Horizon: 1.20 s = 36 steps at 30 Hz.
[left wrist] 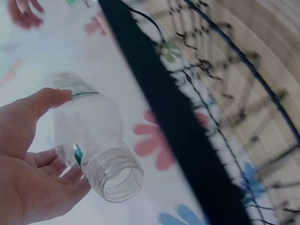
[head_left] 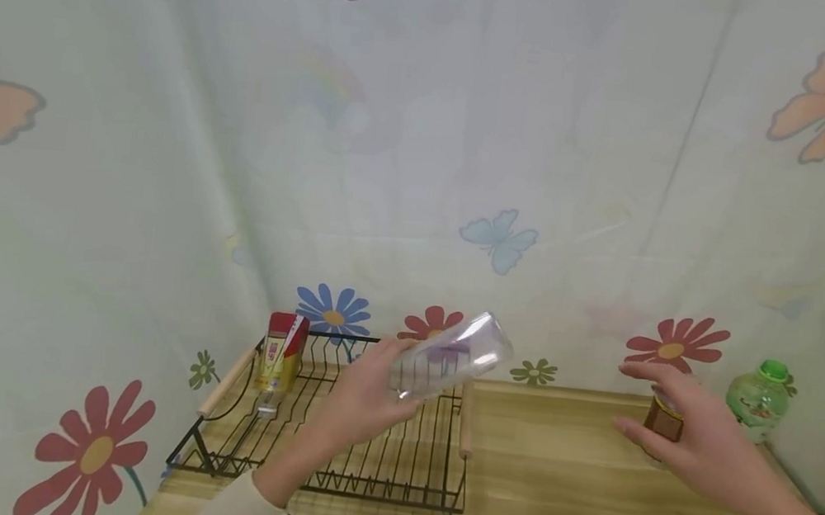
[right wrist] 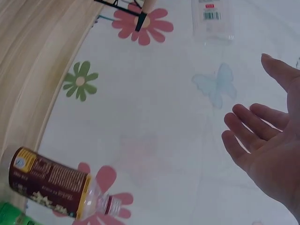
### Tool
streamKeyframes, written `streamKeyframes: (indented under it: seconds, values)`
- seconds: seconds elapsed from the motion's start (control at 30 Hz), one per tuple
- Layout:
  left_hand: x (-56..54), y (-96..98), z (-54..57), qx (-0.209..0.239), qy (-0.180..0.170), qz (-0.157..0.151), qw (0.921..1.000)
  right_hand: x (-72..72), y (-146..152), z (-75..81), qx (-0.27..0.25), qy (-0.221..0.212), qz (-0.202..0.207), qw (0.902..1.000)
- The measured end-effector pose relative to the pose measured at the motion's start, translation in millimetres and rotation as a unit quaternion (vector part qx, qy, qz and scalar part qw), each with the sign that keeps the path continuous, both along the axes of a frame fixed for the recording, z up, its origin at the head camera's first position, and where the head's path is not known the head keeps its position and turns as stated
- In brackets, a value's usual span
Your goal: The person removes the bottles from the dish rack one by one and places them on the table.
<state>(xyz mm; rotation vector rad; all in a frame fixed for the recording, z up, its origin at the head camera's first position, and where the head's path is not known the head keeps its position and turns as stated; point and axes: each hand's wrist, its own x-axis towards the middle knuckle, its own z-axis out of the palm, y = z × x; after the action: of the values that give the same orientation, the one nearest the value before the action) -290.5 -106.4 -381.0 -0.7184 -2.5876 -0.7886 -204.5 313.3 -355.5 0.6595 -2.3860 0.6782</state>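
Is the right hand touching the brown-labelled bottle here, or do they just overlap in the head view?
Apart. The right wrist view shows a wide stretch of backdrop between the right hand and the brown-labelled bottle.

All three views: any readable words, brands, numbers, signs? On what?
No wording legible.
Clear bottle: barcode and red mark; print too small.
Brown-labelled bottle: pale print, blurred.
Red-and-yellow package: characters, too blurred.
Green bottle: markings too blurred to tell whether text.
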Motion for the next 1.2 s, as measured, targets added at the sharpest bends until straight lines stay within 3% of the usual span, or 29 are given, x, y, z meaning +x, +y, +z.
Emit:
streamKeyframes:
  seconds: [0.13,0.4,0.63,0.83,1.03,1.2]
  values:
    - [16.3,17.7,8.0,-0.047,0.019,-0.032,0.9982,0.5,-18.6,-0.4,0.008,0.018,0.034,0.9992]
    - [39.7,42.8,20.3,-0.102,0.055,-0.065,0.9912,-3.6,-46.7,-4.2,0.063,0.058,0.019,0.9962]
    - [43.3,56.4,21.7,-0.136,0.069,-0.068,0.9859,-11.4,-63.0,-2.1,0.109,0.113,0.039,0.9869]
    - [45.7,65.6,24.4,-0.149,0.096,-0.1,0.9791,-15.0,-79.9,-3.4,0.151,0.115,0.053,0.9805]
    - [52.0,71.3,29.5,-0.17,0.119,-0.127,0.97,-14.6,-91.8,-6.1,0.197,0.129,0.041,0.9709]
    - [54.7,71.2,31.1,-0.179,0.14,-0.136,0.9644,-13.1,-96.8,-6.8,0.207,0.128,0.036,0.9691]
